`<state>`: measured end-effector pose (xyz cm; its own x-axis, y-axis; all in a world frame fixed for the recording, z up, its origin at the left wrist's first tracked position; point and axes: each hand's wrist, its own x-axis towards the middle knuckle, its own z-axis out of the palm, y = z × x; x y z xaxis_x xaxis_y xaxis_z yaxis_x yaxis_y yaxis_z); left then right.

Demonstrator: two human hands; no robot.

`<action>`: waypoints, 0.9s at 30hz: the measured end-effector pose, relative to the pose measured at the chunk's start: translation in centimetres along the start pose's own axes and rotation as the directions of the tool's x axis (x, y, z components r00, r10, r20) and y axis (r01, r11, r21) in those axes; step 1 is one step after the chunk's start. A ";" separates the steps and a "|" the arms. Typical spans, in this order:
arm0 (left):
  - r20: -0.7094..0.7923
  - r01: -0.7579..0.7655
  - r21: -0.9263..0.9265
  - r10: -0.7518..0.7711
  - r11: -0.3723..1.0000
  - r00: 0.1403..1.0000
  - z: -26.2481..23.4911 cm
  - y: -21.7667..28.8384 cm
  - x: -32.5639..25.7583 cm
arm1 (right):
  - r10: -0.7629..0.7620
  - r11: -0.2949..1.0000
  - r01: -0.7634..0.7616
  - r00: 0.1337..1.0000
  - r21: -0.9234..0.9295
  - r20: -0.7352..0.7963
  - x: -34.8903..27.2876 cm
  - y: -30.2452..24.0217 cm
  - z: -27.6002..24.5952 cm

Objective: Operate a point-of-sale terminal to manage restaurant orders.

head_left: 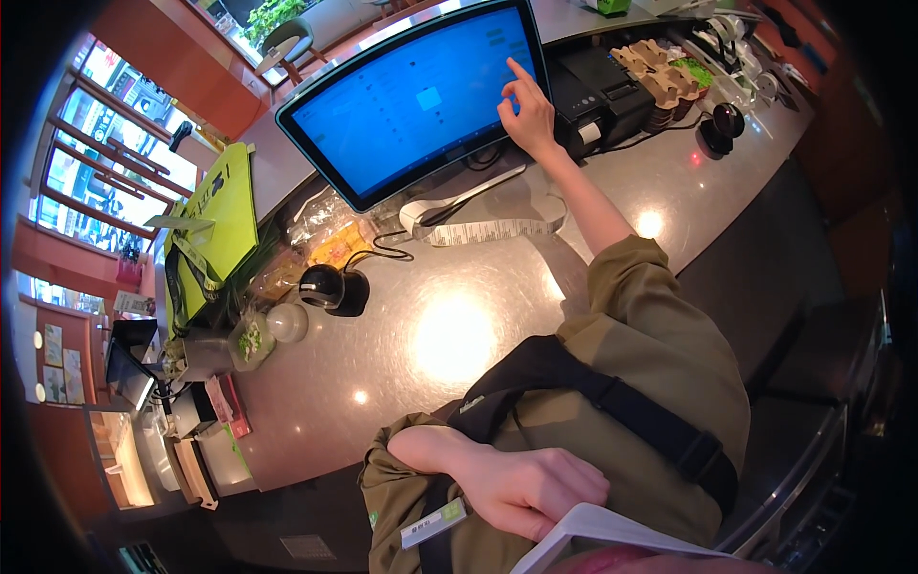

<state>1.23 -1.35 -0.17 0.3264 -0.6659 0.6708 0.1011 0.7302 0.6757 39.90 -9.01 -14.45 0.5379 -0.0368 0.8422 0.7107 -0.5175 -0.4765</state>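
My right hand [529, 113] reaches out to a wide touchscreen monitor [402, 105] with a blue display. Its index finger is stretched toward the right part of the screen and the other fingers are partly bent; nothing is in it. Whether the fingertip touches the glass I cannot tell. Close in front of my body, my left hand [535, 485] is closed, its fingers curled inward, and what they hold, if anything, is hidden. A white edge [593, 526] of something overlaps the view just below it. Printed paper strips [488, 231] lie curled below the monitor.
A black printer [598, 96] stands right of the monitor, by stacked cardboard cup carriers [655, 72] and a small black device [722, 127]. Left on the metal counter [335, 402] are a black round scanner [323, 285], a lidded container [286, 322] and a yellow-green bag [225, 210].
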 end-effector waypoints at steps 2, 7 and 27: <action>0.003 0.000 0.001 0.000 1.000 1.000 0.0 0.0 0.0 | 0.001 1.000 -0.001 1.000 0.001 0.008 0.2 -0.1 0.0; 0.006 0.002 -0.002 -0.002 1.000 1.000 0.1 0.0 0.0 | 0.035 0.999 -0.033 0.997 -0.021 0.070 0.5 -0.2 -0.1; 0.001 0.017 -0.030 -0.017 0.999 1.000 -0.1 0.2 0.3 | -0.007 1.000 0.007 1.000 0.000 -0.007 -2.0 1.1 -1.0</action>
<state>1.42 -1.38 0.16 0.3235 -0.6784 0.6597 0.1345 0.7230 0.6776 39.18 -10.34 -16.44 0.5297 -0.0387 0.8473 0.7147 -0.5176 -0.4705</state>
